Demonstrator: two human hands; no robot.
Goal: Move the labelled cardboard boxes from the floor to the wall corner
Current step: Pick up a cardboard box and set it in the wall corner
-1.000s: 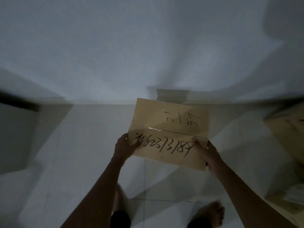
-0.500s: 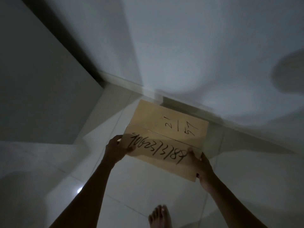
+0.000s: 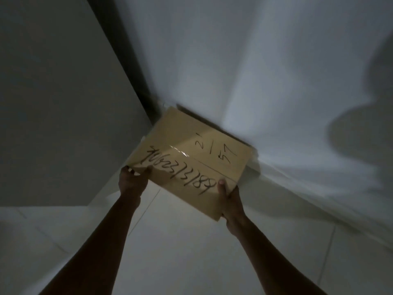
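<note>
I hold a flat tan cardboard box [image 3: 187, 158] with black handwritten numbers and clear tape along its top seam. My left hand [image 3: 133, 180] grips its near left corner, thumb on top. My right hand [image 3: 230, 200] grips its near right corner, thumb on the lid. The box's far end reaches into the wall corner [image 3: 158, 105], where a grey wall on the left meets a white wall on the right. I cannot tell whether the box rests on the floor or hangs just above it.
A dark vertical strip [image 3: 127, 60] runs down the corner between the grey wall [image 3: 53, 103] and the white wall [image 3: 255, 60]. Pale floor tiles [image 3: 180, 252] spread below my arms. A shadow falls on the white wall at right.
The view has swung left and closer to the corner. The box, held in both hands throughout, has moved forward until its far end sits in the corner. My foot has left the view.
</note>
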